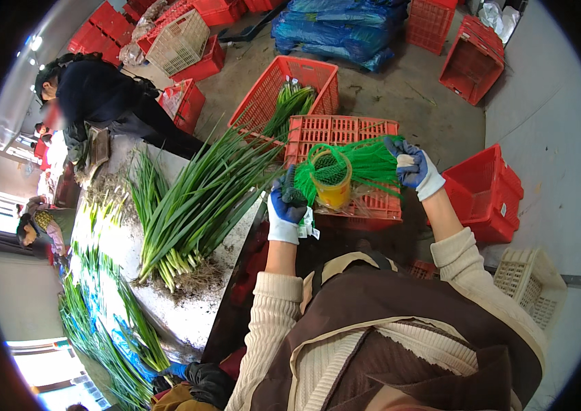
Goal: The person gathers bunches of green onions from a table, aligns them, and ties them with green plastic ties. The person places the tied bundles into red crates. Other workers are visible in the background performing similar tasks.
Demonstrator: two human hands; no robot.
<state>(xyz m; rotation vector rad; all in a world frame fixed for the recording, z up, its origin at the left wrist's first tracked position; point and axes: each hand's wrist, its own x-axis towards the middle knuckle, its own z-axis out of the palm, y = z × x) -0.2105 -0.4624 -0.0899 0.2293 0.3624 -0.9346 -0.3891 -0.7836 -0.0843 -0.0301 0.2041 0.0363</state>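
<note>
My left hand (288, 208), in a blue-and-white work glove, is beside the near end of some green mesh netting (372, 159). Small white tags (309, 226) hang by its palm. Some mesh is drawn over the mouth of a yellow plastic cup (332, 192), which stands on an upturned red plastic crate (344, 127). At the netting's other end is my right hand (415, 167), gloved alike, its fingers curled and a pale spot showing at them. Whether either hand grips mesh is unclear. Left of my hands, a large heap of green onions (203, 205) lies on a pale, soil-strewn table (167, 318).
A red crate (290, 67) behind holds bundled green onions (290, 103). Red crates (480, 195) and a cream one (532, 287) stand at right. Blue plastic-wrapped bundles (339, 31) lie beyond. A person (100, 97) bends over the table's far end; others work along its left side.
</note>
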